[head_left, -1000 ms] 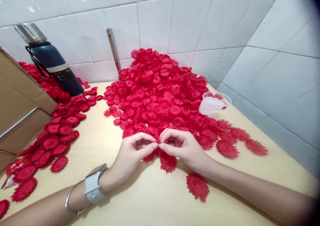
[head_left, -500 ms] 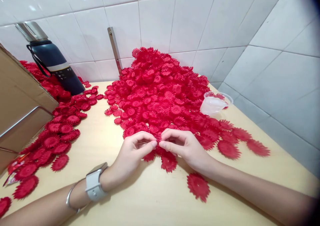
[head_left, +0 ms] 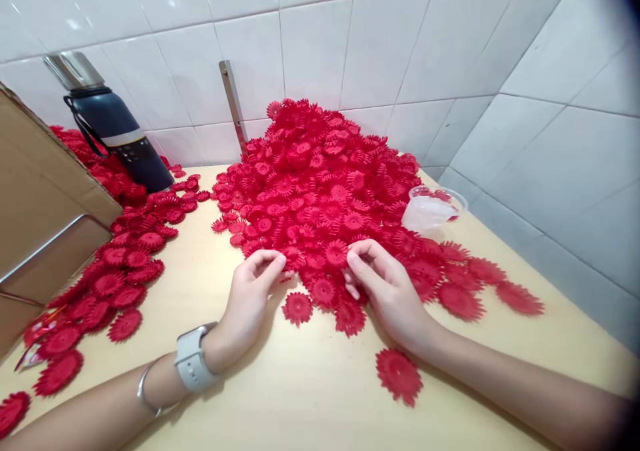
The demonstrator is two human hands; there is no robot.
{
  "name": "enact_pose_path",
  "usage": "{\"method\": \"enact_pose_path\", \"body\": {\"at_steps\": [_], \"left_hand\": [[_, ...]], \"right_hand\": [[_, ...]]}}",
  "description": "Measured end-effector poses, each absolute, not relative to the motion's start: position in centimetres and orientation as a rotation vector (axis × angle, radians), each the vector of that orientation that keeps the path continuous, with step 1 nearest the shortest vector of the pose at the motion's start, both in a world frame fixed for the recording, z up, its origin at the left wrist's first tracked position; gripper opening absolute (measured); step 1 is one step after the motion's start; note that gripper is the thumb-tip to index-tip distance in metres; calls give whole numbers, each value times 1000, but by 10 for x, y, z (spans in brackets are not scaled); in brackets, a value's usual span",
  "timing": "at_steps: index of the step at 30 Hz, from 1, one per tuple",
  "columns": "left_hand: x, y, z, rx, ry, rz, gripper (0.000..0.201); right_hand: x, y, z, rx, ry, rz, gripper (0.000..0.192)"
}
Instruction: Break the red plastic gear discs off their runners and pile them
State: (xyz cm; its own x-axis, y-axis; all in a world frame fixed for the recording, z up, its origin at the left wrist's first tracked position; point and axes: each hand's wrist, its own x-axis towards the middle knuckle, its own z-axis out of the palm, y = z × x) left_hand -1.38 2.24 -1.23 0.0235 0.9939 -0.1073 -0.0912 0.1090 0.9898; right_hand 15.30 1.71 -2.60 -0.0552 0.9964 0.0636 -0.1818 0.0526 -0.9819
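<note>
Beside the near edge of a big heap of red flower-shaped pieces (head_left: 320, 178), my right hand (head_left: 387, 284) pinches the edge of one round red flower piece (head_left: 336, 254) between thumb and index finger. My left hand (head_left: 253, 288) is at the heap's near left side, its thumb and index finger pressed together. Whatever is between those left fingertips, if anything, is too small to make out. A single red flower piece (head_left: 297, 308) lies flat on the table between the hands, and another lies below my right wrist.
A clear plastic cup (head_left: 430, 214) lies on the heap's right side. At the left, more red pieces spread beside a cardboard box (head_left: 50, 171) and a dark blue bottle (head_left: 125, 138). A metal strip (head_left: 233, 101) stands against the tiled wall. The tabletop (head_left: 310, 398) is pale wood.
My hands have moved apart from a fingertip-to-fingertip position, the left to the left and the right slightly to the right. A flower piece now shows at my right fingertips.
</note>
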Motion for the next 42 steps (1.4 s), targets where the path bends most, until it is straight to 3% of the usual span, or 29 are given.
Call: {"method": "enact_pose_path", "body": {"at_steps": [5,11,20,42], "left_hand": [[-12,17,-9,1311,1224,1286,12],[-12,9,-6,1646,1134,1009,7],[-10,9,-2,1615,1155,921,10],[-8,8,-2,1539,1166,929,10]], "right_hand": [[152,16,-18,-1051,-1242,1250,14],[152,14,-15,-971,-1376,1283,9],[153,15,-15,-892,-1413,1439,8],[152,14,-18,-893,-1437,1419,7]]}}
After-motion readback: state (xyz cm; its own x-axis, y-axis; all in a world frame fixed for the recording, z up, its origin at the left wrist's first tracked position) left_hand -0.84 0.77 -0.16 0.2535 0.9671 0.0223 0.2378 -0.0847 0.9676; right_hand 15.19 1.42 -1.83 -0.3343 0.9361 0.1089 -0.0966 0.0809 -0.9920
